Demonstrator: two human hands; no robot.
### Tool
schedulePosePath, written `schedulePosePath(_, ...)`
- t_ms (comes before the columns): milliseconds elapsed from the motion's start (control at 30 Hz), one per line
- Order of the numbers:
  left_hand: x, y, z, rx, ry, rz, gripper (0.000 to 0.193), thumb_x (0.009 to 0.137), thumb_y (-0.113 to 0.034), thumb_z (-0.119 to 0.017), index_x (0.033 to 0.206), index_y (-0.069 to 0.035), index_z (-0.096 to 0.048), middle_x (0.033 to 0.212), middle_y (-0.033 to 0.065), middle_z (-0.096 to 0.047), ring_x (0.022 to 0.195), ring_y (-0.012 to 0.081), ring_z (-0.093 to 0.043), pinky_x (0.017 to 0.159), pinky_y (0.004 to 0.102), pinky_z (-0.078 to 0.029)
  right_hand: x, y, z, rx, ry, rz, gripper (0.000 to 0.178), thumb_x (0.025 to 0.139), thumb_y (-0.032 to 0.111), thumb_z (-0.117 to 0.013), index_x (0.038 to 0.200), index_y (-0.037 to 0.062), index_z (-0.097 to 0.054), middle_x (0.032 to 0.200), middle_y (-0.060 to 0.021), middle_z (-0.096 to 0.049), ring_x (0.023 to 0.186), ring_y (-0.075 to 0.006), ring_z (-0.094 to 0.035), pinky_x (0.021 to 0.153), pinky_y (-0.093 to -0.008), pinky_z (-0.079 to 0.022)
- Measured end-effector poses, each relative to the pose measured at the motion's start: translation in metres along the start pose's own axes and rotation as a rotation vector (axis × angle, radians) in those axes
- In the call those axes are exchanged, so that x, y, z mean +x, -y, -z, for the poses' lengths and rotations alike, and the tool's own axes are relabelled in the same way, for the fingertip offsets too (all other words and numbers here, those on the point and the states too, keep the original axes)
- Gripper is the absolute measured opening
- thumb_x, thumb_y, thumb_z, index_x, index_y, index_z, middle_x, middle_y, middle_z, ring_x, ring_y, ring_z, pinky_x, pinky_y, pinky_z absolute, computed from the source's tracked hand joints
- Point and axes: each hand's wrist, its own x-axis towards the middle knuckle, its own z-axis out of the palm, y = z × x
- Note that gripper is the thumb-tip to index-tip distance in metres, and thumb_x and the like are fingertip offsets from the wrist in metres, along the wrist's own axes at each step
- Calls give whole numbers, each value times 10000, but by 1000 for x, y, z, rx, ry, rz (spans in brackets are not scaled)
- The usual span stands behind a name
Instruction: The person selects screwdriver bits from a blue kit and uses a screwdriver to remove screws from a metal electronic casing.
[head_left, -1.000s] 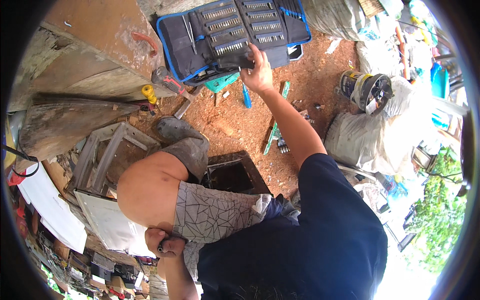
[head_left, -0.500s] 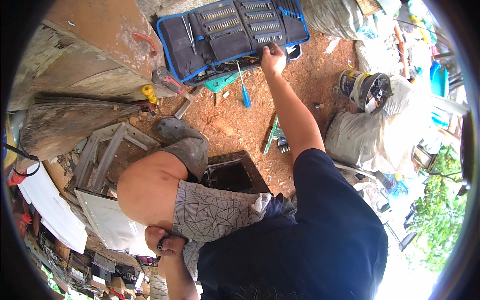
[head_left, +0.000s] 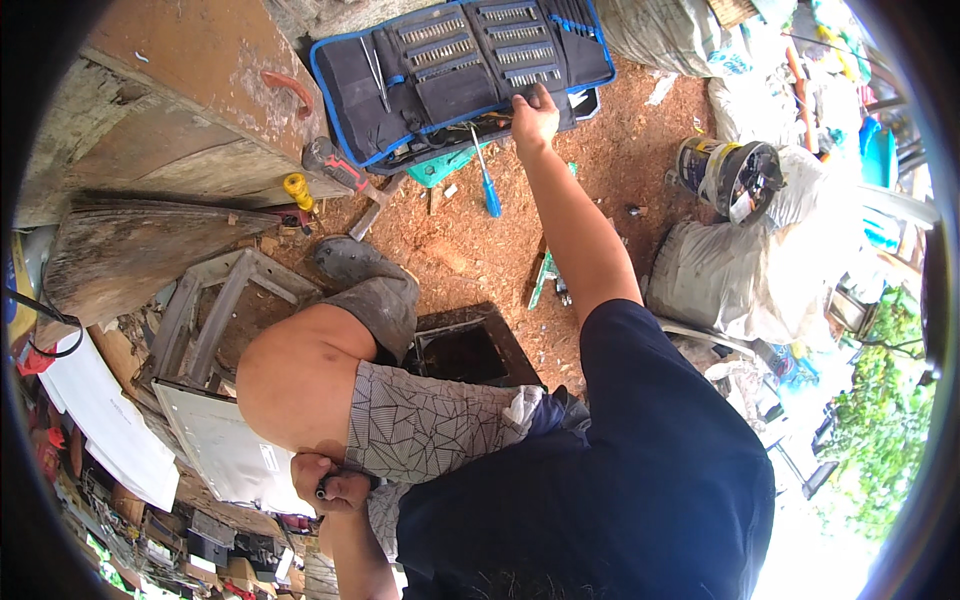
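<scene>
A black tool roll with blue trim [head_left: 450, 97] lay spread open at the far end of the chip-strewn ground [head_left: 440, 235], its panels carrying rows of small metal bits [head_left: 532, 77] and, in its left part, a pair of slim tweezers [head_left: 377, 75]. At its near edge, below the right-hand rows, was the right hand [head_left: 535, 118], arm stretched out, thumb and fingers drawn close together against the fabric; whether they pinched the edge or only pressed on it could not be told. The left hand [head_left: 333, 484] rested by the thigh, its fingers curled tightly around a dark cylindrical tool [head_left: 321, 493], only one round end of which showed. Just on the near side of the roll lay a screwdriver with a blue handle [head_left: 490, 197], its shaft pointing at the roll, and a teal piece [head_left: 440, 168] partly under the roll's edge. To the left were a hammer with a red and black grip [head_left: 376, 208] and a yellow-handled tool [head_left: 298, 188], beside a wooden cabinet [head_left: 200, 70]. A green strip [head_left: 541, 282] lay nearer the person, partly behind the right forearm. Farther right, a tilted bucket [head_left: 715, 172] stood near pale sacks [head_left: 715, 285]. Close to the bare knee [head_left: 285, 380] was a metal frame [head_left: 213, 318].
</scene>
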Motion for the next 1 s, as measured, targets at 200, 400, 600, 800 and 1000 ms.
schedulePosePath(200, -3, 3, 1, 12, -12, -7, 382, 1050, -432, -429, 1027, -62, -516, 722, 11, -391, 625, 133, -354, 597, 306, -310, -15, 29, 4, 115, 12, -49, 525, 865, -8, -675, 1364, -57, -518, 1112, -133, -670, 936, -192, -636, 843, -301, -508)
schedulePosePath(400, -2, 1, 0, 21, -20, -9, 377, 1047, -428, -438, 1027, -60, -517, 723, 14, -398, 630, 137, -358, 597, 307, -313, 7, 28, 14, -107, -160, 43, 390, 907, 88, -658, 1244, -96, -588, 1059, -146, -700, 925, -216, -673, 866, -316, -523)
schedulePosePath(600, -1, 2, -1, -4, -18, -9, 373, 1047, -425, -436, 1031, -62, -519, 721, 17, -403, 635, 145, -365, 598, 309, -319, 12, 40, 5, -355, -181, 63, 441, 891, 186, -684, 1221, -97, -610, 1085, -194, -709, 996, -279, -685, 921, -345, -511)
schedulePosePath(800, -4, 3, 5, 39, 14, -42, 353, 1059, -384, -404, 1032, -47, -506, 741, 48, -450, 603, 159, -389, 559, 308, -367, 9, 61, -6, -348, -229, -121, 452, 851, 266, -720, 1168, -52, -665, 1204, -183, -685, 1091, -287, -660, 953, -367, -496)
schedulePosePath(1000, -3, 5, 2, -11, -1, -16, 382, 1055, -427, -413, 1030, -57, -503, 733, 35, -427, 623, 153, -380, 560, 308, -339, 127, -30, 4, -643, -141, -206, 479, 838, 344, -770, 1121, -32, -678, 1127, -141, -700, 964, -239, -659, 827, -377, -524)
